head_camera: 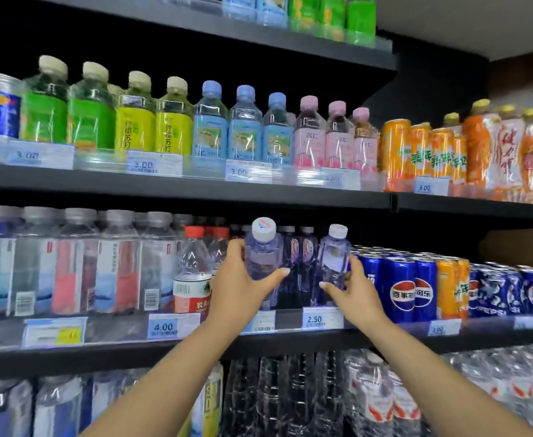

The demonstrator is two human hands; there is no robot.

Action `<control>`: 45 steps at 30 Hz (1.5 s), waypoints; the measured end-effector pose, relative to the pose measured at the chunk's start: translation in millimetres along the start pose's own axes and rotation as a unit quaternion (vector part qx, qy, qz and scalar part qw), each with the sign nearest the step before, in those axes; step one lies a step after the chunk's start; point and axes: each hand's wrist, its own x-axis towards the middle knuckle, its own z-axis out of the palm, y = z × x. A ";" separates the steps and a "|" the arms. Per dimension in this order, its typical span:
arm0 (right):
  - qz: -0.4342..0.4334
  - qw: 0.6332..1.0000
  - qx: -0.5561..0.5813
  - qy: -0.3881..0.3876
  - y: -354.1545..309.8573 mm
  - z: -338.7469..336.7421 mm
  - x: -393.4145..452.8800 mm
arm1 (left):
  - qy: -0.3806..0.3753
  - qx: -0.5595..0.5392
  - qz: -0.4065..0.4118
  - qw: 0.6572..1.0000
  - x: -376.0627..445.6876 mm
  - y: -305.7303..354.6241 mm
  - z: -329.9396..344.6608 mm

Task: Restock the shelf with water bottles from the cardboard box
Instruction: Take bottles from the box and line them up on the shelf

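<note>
Our left hand [243, 287] grips a smooth clear plastic bottle [262, 257]; our right hand [355, 290] grips another white-capped bottle [334, 258], both at the dark shelf [196, 345].

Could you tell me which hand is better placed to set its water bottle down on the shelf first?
Probably the right hand: its bottle stands upright, low over the shelf. The left hand holds its bottle higher and tilted.

Light: bright and even on the middle shelf [196, 348]
Shadows: black recesses above that shelf
Glare: white streaks on bottles above it
Blur: soft throughout, worst leftward
Distortion: shelf lines bow toward the edges
</note>
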 end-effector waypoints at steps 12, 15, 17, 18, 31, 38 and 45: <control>0.016 0.993 0.000 -0.121 13.5 -9.8 21.3 | -0.046 0.102 -0.092 0.989 19.1 -15.5 51.2; 0.009 0.997 -0.012 -0.070 11.1 -2.0 22.7 | -0.076 0.126 -0.105 0.983 23.6 -17.8 56.4; 0.000 0.999 -0.037 -0.024 9.3 5.0 23.7 | -0.109 0.145 -0.107 0.978 24.0 -18.2 56.6; 0.000 0.999 -0.049 -0.010 8.0 7.5 24.2 | -0.129 0.161 -0.106 0.973 23.7 -18.6 56.3; -0.019 0.999 -0.030 -0.029 12.7 9.7 22.0 | -0.135 0.174 -0.145 0.965 22.6 -26.2 59.5; -0.014 0.997 -0.013 -0.081 24.0 -0.2 21.5 | -0.225 0.074 -0.182 0.954 22.1 -20.0 50.2; -0.026 0.999 -0.035 -0.033 18.3 -3.7 13.9 | -0.222 0.161 -0.146 0.950 20.1 -13.0 51.2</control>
